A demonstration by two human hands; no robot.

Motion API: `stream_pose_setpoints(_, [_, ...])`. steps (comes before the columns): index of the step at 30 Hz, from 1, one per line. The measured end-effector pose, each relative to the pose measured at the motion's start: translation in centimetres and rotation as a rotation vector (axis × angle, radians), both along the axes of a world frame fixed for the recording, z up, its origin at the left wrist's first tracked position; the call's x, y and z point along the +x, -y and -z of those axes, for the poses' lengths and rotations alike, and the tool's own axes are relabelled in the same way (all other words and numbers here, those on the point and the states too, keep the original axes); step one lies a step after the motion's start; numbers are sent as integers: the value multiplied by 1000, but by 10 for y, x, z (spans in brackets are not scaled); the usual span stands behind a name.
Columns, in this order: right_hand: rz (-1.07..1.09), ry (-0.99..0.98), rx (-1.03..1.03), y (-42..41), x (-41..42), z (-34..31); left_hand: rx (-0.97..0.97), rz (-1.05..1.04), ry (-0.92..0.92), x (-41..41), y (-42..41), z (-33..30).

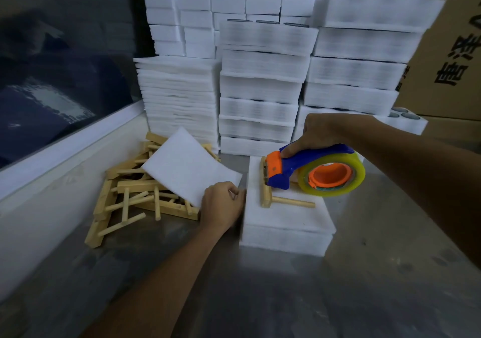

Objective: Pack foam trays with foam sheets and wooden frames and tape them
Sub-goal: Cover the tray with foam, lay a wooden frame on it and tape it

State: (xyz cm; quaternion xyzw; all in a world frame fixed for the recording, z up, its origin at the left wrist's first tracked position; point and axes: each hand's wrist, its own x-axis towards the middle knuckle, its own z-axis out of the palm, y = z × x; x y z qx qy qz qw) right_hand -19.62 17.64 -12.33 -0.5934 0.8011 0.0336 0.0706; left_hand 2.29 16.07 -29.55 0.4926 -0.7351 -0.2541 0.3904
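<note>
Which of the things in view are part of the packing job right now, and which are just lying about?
In the job: foam tray, wooden frame on it, foam sheet held by the left hand, tape dispenser gripped by the right hand.

Lying about: spare wooden frames, stacked foam, cardboard boxes.

There is a single view, from a wide-angle camera on the person's head, looking forward and down onto a metal table [286,298]. It sits close: both forearms reach in from the bottom and right edges. The foam stacks [260,90] at the table's back fill the upper middle, and cardboard boxes [447,51] stand behind them. Straight edges bow near the borders.
</note>
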Motion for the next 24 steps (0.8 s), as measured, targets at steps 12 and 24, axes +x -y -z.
stream_pose_setpoints(12, [15,-1,-22,1,0,3,-255,184,554,2,-3,1])
stream_pose_setpoints(24, [22,59,-52,-3,3,-1,335,685,-157,-12,-2,-43])
